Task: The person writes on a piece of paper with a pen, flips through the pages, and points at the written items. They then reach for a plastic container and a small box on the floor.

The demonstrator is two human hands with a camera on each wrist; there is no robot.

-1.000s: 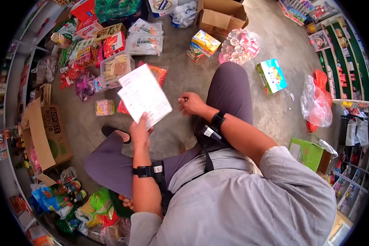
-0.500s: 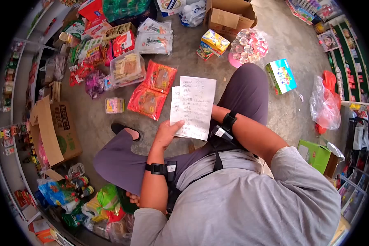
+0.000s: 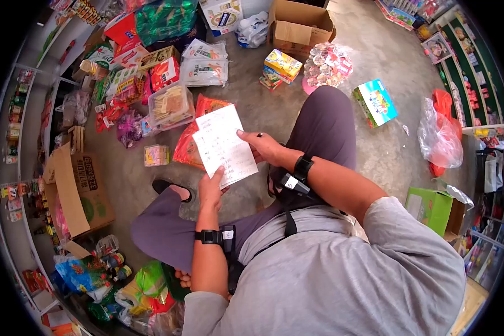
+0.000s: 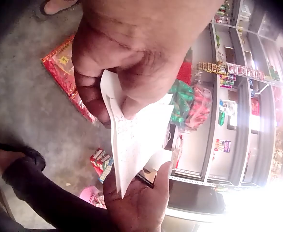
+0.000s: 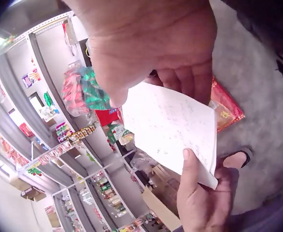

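Handwritten paper sheets (image 3: pixel 224 147), two overlapping, are held up in front of the seated person. The left hand (image 3: pixel 211 187) pinches their lower edge, thumb on the written face and fingers behind, as the right wrist view also shows. At the right edge is the right hand (image 3: pixel 266 148), thumb over the paper and fingers behind it. A thin dark stick, like a pen (image 4: pixel 145 179), lies across the right hand's fingers, mostly hidden by the paper. Beyond the sheets, a red food packet (image 3: pixel 186 147) on the floor is partly covered by them in the head view.
A clear tub of sticks (image 3: pixel 172 106), white packets (image 3: pixel 204 71) and a small box (image 3: pixel 157 155) lie ahead and left. Cartons (image 3: pixel 87 190) stand at left. A jar of pink-wrapped items (image 3: pixel 326 66) and a blue-green box (image 3: pixel 375 103) are beyond the right knee. Shelves line both sides.
The sheets swung right toward the right forearm, then back left over the red packet. The right hand, apart from the paper a second ago, now grips its right edge.
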